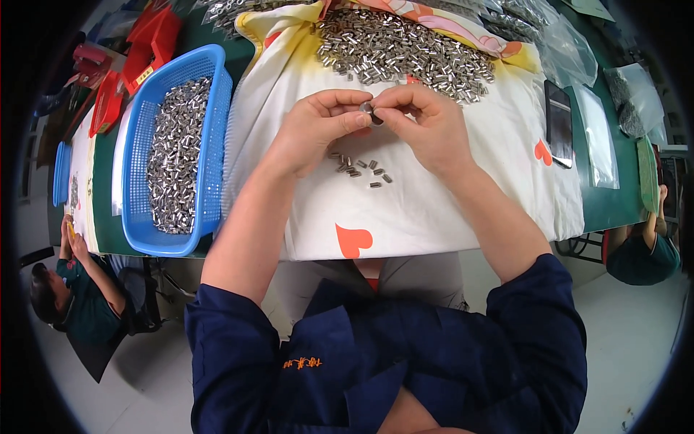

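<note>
Above the white cloth [434, 210], my left hand [318, 130] and my right hand [428, 129] meet at the fingertips. Thumbs and forefingers are pinched on a small metal cylinder [366, 108]; a second dark rounded bit shows beside it, and the fingers partly hide both. Just below my hands lie several loose metal cylinders [374, 172] of the same shiny sort. Beyond my fingers spreads a large heap of metal cylinders [397, 50] on the cloth.
To the left, a blue plastic basket [217, 145] holds many metal cylinders. Red bins [148, 47] stand at the far left. A phone [558, 123] and clear plastic bags [598, 137] lie at the right. Two other people [90, 289] sit at either side.
</note>
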### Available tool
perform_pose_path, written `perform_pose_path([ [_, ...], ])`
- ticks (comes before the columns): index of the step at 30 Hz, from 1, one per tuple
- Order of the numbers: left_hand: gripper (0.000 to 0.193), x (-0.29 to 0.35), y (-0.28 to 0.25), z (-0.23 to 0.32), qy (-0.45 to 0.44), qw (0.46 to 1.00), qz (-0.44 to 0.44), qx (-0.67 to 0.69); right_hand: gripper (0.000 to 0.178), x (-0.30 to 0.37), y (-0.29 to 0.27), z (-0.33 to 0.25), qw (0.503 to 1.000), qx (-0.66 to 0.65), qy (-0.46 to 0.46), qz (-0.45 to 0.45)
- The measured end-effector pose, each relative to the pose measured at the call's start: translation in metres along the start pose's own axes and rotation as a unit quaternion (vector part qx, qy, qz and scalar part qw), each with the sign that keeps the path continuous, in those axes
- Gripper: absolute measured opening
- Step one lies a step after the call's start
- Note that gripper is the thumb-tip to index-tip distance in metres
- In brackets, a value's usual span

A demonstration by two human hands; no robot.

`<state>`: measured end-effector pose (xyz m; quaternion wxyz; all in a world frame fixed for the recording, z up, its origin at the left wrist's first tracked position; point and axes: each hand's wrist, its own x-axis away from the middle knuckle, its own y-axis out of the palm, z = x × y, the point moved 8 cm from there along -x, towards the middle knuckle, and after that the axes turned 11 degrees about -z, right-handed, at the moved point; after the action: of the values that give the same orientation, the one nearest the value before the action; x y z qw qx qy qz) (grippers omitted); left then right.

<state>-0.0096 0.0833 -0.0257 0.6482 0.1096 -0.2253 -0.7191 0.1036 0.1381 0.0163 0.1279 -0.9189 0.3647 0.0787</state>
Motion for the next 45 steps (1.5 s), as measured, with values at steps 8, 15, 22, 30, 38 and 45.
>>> perform_pose_path([
  [8, 0.028, 0.000, -0.001, 0.000, 0.013, 1.000, 0.001, 0.007, 0.004, 0.001, 0.001, -0.022, 0.993, 0.103, -0.060, -0.011],
  [15, 0.028, 0.002, -0.005, 0.008, 0.026, 0.999, 0.015, -0.022, 0.009, 0.001, 0.002, -0.024, 0.981, 0.165, -0.093, -0.048],
  [22, 0.027, 0.002, 0.006, 0.001, -0.050, 0.990, 0.000, -0.135, 0.011, -0.009, -0.033, -0.008, 0.925, 0.379, -0.031, 0.011],
  [30, 0.029, 0.001, 0.009, 0.004, -0.012, 0.991, -0.017, -0.132, 0.010, -0.007, -0.010, 0.000, 0.852, 0.517, 0.001, -0.077],
  [38, 0.030, 0.003, 0.003, 0.005, -0.007, 0.995, 0.001, -0.102, 0.011, 0.000, 0.002, -0.010, 0.985, 0.128, 0.053, -0.106],
  [45, 0.031, 0.001, 0.005, 0.005, -0.016, 0.980, 0.003, -0.200, 0.005, 0.003, 0.007, -0.027, 0.952, 0.289, -0.045, -0.087],
])
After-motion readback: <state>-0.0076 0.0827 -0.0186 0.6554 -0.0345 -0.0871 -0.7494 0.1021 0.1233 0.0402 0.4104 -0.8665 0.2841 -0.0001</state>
